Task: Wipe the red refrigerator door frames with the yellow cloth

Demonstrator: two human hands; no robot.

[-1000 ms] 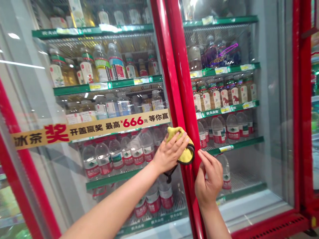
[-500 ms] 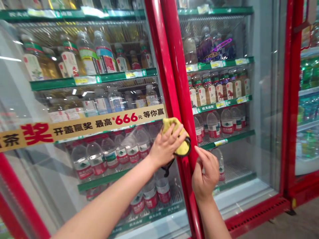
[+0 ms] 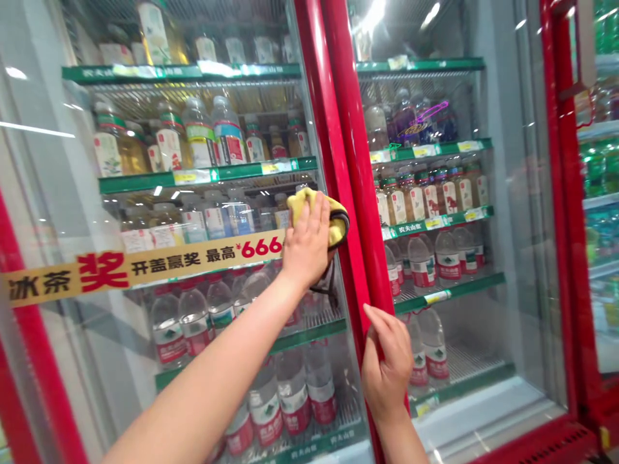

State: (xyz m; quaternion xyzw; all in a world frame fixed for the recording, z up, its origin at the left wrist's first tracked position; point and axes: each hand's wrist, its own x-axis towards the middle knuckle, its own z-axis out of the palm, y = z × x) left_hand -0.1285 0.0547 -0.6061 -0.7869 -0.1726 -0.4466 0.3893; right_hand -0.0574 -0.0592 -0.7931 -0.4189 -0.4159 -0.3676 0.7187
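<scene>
My left hand [image 3: 307, 241] presses a yellow cloth [image 3: 302, 198] with a dark edging against the left glass door, fingers stretched over it. The cloth lies at the right end of a tan banner [image 3: 164, 264] with black and red lettering, beside the red door frame [image 3: 333, 161]. A dark loop hangs below the cloth. Lower down, my right hand [image 3: 387, 361] is closed at the edge of the red frame, its index finger resting along it. Part of its fingers is hidden.
Behind the left glass, bottled teas [image 3: 169, 138] and water bottles [image 3: 268, 409] stand on green-edged shelves. The right door [image 3: 464, 348] shows more bottles behind glass. Another red-framed cooler [image 3: 599, 258] stands at the far right.
My left hand has moved the cloth up and left, from the red frame onto the glass and over the banner's end. My right hand stays at the frame, slightly lower in view.
</scene>
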